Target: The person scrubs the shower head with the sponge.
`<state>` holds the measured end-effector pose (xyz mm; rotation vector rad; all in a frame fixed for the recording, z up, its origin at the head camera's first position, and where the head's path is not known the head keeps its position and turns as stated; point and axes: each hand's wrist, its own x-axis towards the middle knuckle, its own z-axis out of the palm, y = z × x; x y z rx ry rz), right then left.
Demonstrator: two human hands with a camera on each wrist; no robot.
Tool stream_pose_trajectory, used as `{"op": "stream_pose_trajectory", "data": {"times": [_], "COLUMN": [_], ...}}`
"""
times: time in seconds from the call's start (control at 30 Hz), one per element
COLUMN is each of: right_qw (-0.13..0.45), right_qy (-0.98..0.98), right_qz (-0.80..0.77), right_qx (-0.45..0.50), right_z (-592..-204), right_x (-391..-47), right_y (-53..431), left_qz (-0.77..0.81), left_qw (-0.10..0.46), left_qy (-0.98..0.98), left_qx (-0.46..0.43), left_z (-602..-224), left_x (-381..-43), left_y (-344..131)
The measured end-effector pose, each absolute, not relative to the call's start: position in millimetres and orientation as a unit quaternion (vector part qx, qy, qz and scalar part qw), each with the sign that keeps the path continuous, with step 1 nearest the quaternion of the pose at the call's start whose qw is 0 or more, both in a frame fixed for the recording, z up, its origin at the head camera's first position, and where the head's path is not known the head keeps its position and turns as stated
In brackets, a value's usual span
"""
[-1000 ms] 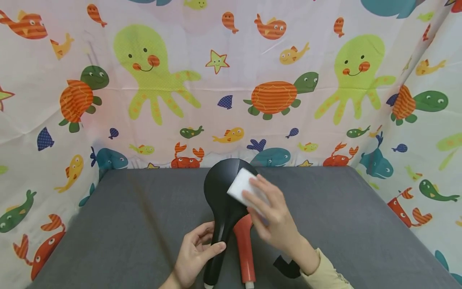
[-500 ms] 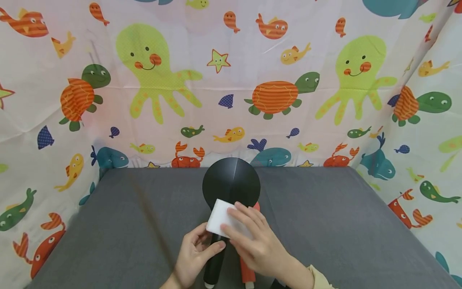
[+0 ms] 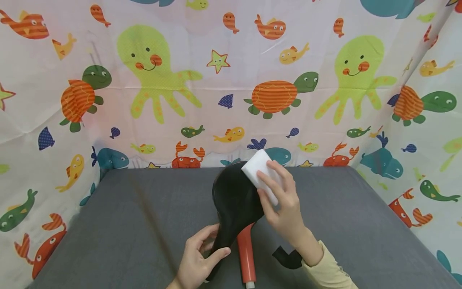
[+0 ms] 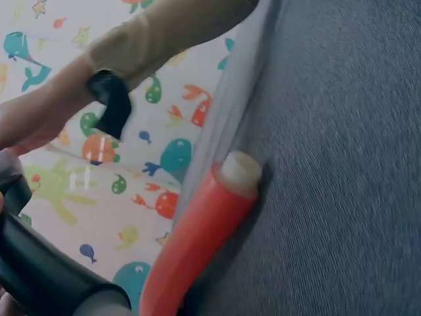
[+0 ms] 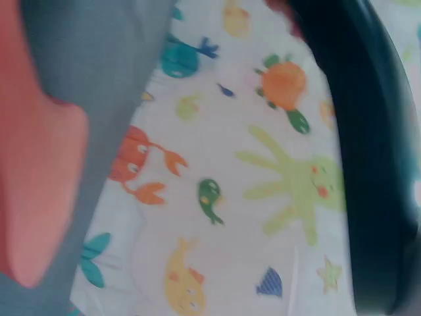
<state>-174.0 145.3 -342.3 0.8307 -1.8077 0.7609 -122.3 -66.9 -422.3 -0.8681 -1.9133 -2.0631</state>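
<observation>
In the head view my left hand (image 3: 198, 257) grips the handle of a glossy black shower head (image 3: 234, 200), held up and tilted to the right. A white sponge (image 3: 256, 168) lies against the upper right edge of its round head, pinched between the thumb and fingers of my right hand (image 3: 283, 204). Behind the black one is a red shower head (image 3: 246, 257), its upper part hidden. The left wrist view shows the red handle (image 4: 204, 237) with its whitish end, beside the black handle (image 4: 52, 263). Neither hand's grip shows clearly in the right wrist view.
A grey cloth-covered table (image 3: 144, 224) spreads under the hands. Around it hangs a white curtain (image 3: 223, 32) printed with sea animals. A loose black strap (image 3: 288, 257) dangles near the right wrist. A thin brownish blurred streak (image 3: 153, 218) crosses the left side.
The sponge went from the head down to the neck, then back up to the head's right edge. The black shower head has turned and tilted right; the left hand keeps its grip.
</observation>
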Motion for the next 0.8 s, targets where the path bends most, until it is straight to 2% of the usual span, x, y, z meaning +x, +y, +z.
{"op": "stream_pose_trajectory", "data": {"times": [0.23, 0.37, 0.53, 0.6, 0.73, 0.8], "right_qw": [0.489, 0.48, 0.521, 0.519, 0.497, 0.507], "right_qy": [-0.708, -0.684, -0.669, -0.676, -0.684, -0.68], "right_qz": [0.216, 0.207, 0.246, 0.292, 0.362, 0.343], "right_qx": [0.462, 0.509, 0.47, 0.435, 0.393, 0.403], "right_z": [-376.5, -383.3, -369.5, -360.3, -354.8, -359.2], "right_x": [-149.5, -149.4, -167.9, -172.9, -176.7, -173.9], "right_y": [117.0, 112.8, 122.0, 125.3, 127.2, 124.4], "left_qz": [-0.79, -0.818, -0.843, -0.847, -0.849, -0.85], "left_qw": [-0.045, -0.111, -0.187, -0.211, -0.225, -0.221], "left_qy": [-0.578, -0.519, -0.423, -0.4, -0.377, -0.368], "left_qx": [-0.199, -0.221, -0.274, -0.279, -0.294, -0.304], "left_z": [-416.1, -415.8, -417.2, -417.3, -418.4, -419.2], "left_x": [-125.4, -127.8, -129.9, -130.1, -130.4, -130.6], "left_y": [-75.0, -79.6, -82.1, -82.7, -82.5, -82.2]}}
